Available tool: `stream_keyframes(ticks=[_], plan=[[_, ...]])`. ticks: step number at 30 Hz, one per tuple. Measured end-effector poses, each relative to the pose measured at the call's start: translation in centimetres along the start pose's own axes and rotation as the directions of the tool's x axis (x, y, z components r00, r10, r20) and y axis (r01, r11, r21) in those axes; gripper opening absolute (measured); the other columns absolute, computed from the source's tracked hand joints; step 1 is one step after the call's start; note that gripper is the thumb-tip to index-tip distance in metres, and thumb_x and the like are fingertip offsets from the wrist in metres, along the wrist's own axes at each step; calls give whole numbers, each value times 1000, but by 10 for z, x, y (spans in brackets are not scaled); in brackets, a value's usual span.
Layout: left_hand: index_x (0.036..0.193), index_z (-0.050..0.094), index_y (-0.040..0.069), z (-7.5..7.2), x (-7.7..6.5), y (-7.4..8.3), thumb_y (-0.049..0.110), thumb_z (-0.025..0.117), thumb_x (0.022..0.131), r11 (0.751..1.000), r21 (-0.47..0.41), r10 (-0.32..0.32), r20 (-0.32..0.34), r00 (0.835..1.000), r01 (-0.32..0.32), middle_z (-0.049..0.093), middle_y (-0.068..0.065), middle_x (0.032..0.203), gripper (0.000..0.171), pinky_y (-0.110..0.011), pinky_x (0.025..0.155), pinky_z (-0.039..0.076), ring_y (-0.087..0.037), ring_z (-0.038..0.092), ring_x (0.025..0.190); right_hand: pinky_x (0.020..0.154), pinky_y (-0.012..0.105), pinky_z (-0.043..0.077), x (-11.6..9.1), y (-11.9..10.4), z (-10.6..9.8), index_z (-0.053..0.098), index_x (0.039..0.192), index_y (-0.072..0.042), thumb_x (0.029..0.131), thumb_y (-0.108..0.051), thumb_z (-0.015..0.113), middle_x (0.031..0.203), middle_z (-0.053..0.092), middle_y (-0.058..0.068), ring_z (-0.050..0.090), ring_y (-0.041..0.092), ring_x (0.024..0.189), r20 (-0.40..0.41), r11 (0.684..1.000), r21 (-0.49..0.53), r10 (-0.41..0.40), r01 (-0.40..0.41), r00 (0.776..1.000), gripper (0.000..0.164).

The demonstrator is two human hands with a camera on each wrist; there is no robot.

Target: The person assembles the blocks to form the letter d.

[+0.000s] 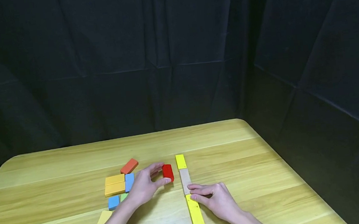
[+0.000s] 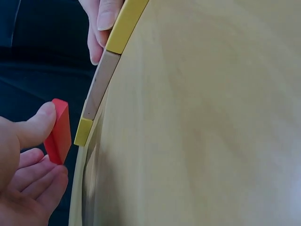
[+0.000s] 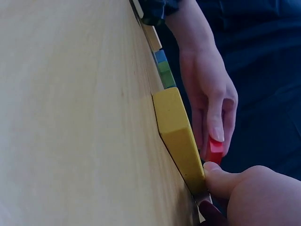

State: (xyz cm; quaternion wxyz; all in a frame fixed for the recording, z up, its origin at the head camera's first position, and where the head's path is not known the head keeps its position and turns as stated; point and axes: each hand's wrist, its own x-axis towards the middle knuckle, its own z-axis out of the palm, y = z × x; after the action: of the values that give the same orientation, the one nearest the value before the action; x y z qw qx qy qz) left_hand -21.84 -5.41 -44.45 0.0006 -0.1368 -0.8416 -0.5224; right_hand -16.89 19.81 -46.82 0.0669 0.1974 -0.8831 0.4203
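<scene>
Cloth (image 1: 129,66) that is very dark hangs behind and beside a wooden worktop (image 1: 243,163). Over the worktop, the left hand (image 1: 145,186) holds up a red block (image 1: 168,173), pinched between thumb and fingers. It is just to the left of a row of three blocks (image 1: 184,178), apart from them. In the row, a long yellow block (image 1: 197,218) is at the near end, a pale grey block (image 1: 184,176) is in the middle, and a short yellow block (image 1: 180,161) is at the far end. They touch end to end. The right hand (image 1: 218,199) has its fingers softly bent. Its thumb rests on the long yellow block and a fingertip rests on the pale grey block, right by where the two meet. More blocks lie on the left side. Two orange blocks (image 1: 114,179) lie side by side, with a blue block (image 1: 129,180) at their right end. A red-orange block (image 1: 129,166) lies at a slant behind them. Nearer, a small blue block (image 1: 113,202) sits beside a green block (image 1: 123,196), and the left arm (image 1: 121,215) hides part of the green one. A light yellow block (image 1: 104,217) peeks out by the arm.
</scene>
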Motion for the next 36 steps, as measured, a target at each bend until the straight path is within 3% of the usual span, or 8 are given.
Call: stream_keyframes(ticks=[14, 23, 36], plan=[[138, 53, -4, 16, 23, -4, 7, 77, 86, 997, -72, -26, -74, 997, 20, 62, -21, 133, 58, -45, 104, 49, -36, 60, 123, 99, 32, 53, 0, -3, 2, 81, 99, -21, 86, -26, 79, 111, 73, -18, 67, 8, 110, 13, 999, 37, -3, 2, 1000, 15], [140, 52, -1, 21, 34, -9, 7, 75, 88, 994, -64, -91, -109, 990, 84, 60, -19, 136, 58, -44, 106, 49, -34, 59, 124, 98, 32, 53, 0, -4, 4, 81, 98, -21, 86, -28, 77, 112, 73, -16, 67, 8, 109, 20, 999, 40, -14, 13, 1000, 14], [137, 54, -2, 30, 56, -4, 5, 75, 88, 994, -64, -94, -146, 985, 86, 62, -21, 133, 54, -43, 105, 50, -33, 60, 122, 96, 33, 55, -1, -3, 4, 81, 96, -23, 87, -29, 77, 111, 73, -16, 68, 10, 108, 5, 1000, 12, -20, 20, 1000, 12]])
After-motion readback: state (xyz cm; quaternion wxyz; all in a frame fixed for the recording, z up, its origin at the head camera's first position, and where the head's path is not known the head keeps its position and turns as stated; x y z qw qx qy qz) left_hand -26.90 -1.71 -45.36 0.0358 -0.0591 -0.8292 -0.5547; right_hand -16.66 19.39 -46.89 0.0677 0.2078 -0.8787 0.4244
